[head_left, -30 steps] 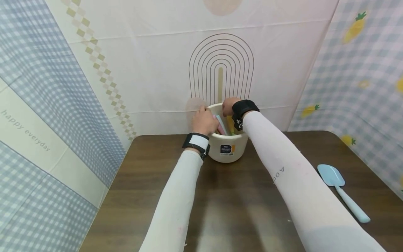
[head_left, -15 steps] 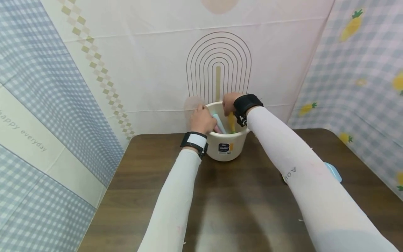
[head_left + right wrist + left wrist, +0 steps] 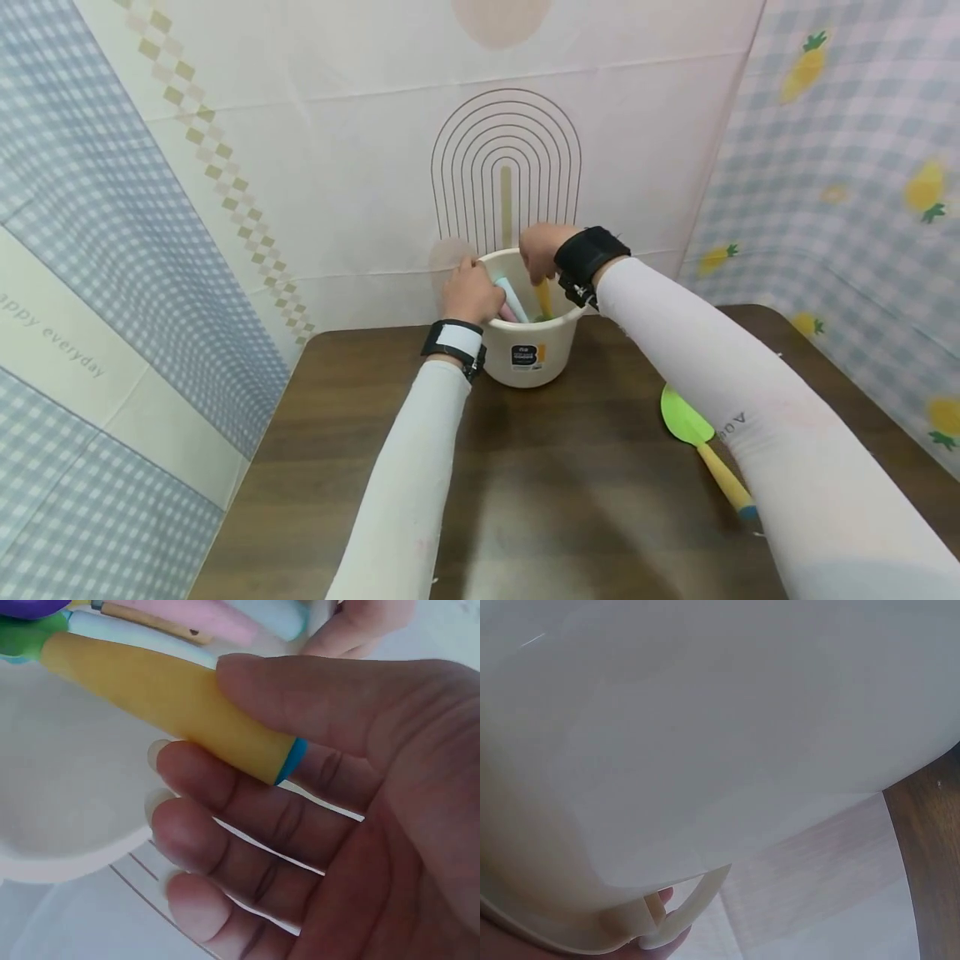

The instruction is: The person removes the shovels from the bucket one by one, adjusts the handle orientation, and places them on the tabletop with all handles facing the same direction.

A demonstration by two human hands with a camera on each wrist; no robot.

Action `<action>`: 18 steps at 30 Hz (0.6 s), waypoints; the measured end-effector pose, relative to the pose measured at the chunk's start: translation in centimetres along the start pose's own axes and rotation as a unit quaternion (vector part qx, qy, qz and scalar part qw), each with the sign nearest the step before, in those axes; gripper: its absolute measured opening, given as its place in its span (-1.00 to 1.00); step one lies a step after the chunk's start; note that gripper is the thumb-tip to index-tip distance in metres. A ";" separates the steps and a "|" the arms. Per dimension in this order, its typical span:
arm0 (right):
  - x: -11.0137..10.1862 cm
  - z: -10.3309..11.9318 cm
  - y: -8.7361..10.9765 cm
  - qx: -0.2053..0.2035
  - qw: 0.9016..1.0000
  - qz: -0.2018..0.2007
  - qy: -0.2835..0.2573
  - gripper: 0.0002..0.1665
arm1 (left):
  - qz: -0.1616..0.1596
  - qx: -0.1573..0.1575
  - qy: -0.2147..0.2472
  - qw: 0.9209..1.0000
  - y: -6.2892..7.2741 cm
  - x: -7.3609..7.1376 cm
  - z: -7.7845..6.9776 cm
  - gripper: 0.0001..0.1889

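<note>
A white bucket (image 3: 558,354) stands at the back of the wooden table, near the wall. My left hand (image 3: 471,293) holds its left rim; in the left wrist view, fingertips show behind the bucket's side handle (image 3: 694,904). Reaching in from the right, my right hand (image 3: 542,248) pinches a yellow-handled tool (image 3: 165,697) between thumb and fingers. That handle has a blue end cap and a green part; the tool's head lies mostly out of sight. Beside it in the bucket lean a light blue handle (image 3: 513,302) and a pink handle (image 3: 199,619). A purple piece (image 3: 34,607) shows partly.
A toy shovel (image 3: 686,417) with a green blade and yellow handle lies on the table (image 3: 360,425), partly by my right sleeve (image 3: 720,375). Behind the bucket hangs a pale cloth wall (image 3: 360,192); checked cloth (image 3: 847,275) flanks the right side.
My right forearm has swung outward to the right. It uncovers the green shovel and now hides the light blue shovel. My left hand keeps its place on the rim.
</note>
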State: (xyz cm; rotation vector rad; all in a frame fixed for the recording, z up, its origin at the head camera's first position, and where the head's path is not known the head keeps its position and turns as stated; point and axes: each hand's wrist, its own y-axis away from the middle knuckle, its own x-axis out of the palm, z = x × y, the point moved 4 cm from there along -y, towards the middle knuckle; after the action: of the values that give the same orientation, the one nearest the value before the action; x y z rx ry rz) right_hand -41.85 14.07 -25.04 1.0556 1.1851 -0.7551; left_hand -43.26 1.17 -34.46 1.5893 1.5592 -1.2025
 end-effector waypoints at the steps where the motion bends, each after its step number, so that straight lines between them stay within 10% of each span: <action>1: -0.2 0.2 0.5 -0.005 1.000 -0.010 0.005 -0.94 | 0.001 -0.001 0.000 1.000 0.0 0.0 0.0 -0.32; 18: -4.8 0.2 5.2 -0.079 0.983 -0.159 0.051 -0.78 | -0.010 -0.007 -0.007 1.000 -0.1 -0.7 0.5 -0.32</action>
State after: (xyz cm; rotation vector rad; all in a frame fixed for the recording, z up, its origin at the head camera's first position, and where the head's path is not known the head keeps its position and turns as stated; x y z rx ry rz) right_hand -38.29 15.41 -19.09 0.7886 1.4998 -0.8438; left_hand -43.43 0.45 -33.98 1.5559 1.5751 -1.2099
